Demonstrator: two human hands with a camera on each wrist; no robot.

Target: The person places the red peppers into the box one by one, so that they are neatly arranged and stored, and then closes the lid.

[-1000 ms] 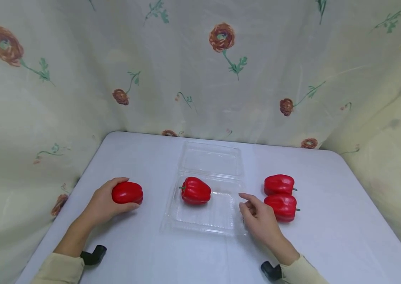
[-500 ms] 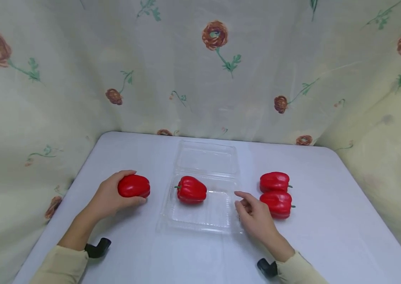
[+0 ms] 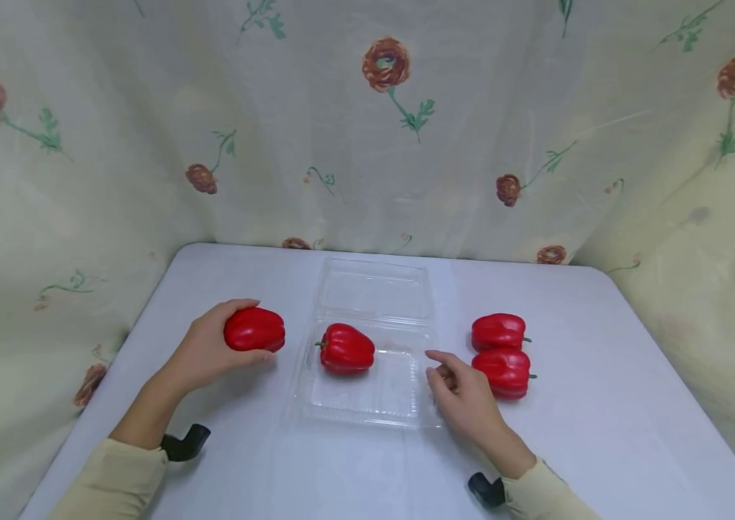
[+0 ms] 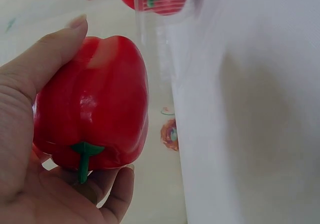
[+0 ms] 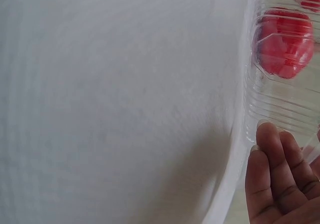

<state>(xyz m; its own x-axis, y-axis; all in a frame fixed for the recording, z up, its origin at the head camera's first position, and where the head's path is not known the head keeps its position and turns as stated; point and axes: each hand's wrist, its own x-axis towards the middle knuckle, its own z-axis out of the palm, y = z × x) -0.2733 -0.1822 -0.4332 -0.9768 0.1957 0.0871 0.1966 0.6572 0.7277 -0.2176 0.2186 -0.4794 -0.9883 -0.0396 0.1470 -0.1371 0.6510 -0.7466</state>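
My left hand (image 3: 207, 354) grips a red bell pepper (image 3: 254, 329) to the left of the clear plastic clamshell container (image 3: 396, 386). In the left wrist view this pepper (image 4: 100, 94) has a green stem, with the thumb over one side and fingers beneath. Another red bell pepper (image 3: 346, 349) lies in the left part of the container, whose lid (image 3: 376, 289) is folded back behind. At the container's right edge is my right hand (image 3: 467, 401), its fingers loosely bent and holding nothing. The right wrist view has those fingers (image 5: 280, 169) close by the container wall; contact cannot be told.
Two more red bell peppers, a rear one (image 3: 498, 332) and a front one (image 3: 504, 373), lie side by side to the right, just beyond my right hand. A white table (image 3: 354, 477) carries everything. Floral curtains (image 3: 315, 108) hang around its back and sides.
My left hand has carried its pepper rightward and slightly up, closer to the container. The right hand has stayed at the container's right edge. The head view has turned slightly right.
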